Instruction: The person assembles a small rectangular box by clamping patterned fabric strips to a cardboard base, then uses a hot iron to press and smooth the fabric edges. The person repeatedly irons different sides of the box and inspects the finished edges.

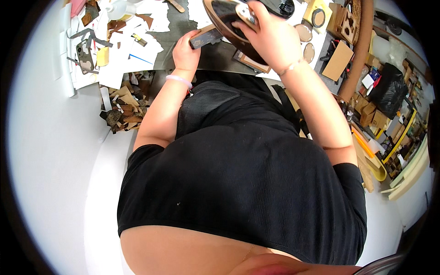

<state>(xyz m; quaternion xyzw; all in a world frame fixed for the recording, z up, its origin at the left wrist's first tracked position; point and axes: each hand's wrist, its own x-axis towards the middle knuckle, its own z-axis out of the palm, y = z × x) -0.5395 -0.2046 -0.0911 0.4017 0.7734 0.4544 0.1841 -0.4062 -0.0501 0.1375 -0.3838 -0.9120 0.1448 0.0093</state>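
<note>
My left hand (186, 54) is closed on a small rectangular block (205, 38) with a dark grey face and a brownish edge. The block's far end meets or overlaps the rim of a large, dark, glossy round disc (219, 19), which looks like a lid; I cannot tell whether they touch. With my right hand (270, 39) I grip a shiny metal knob-like part (246, 14) over that disc. The disc is tilted, and my right hand and the picture's top edge hide part of it. Beneath it shows the corner of a brown-edged flat piece (253, 63).
White paper sheets (151, 46) cover the left of the dark table, bearing a phone (85, 57), a yellow cutter (139, 40) and scraps. A scrap heap (126, 103) lies below. Rightward are round pieces (303, 33), a cardboard sheet (338, 60), a thick brown roll (360, 50) and a black bag (387, 90).
</note>
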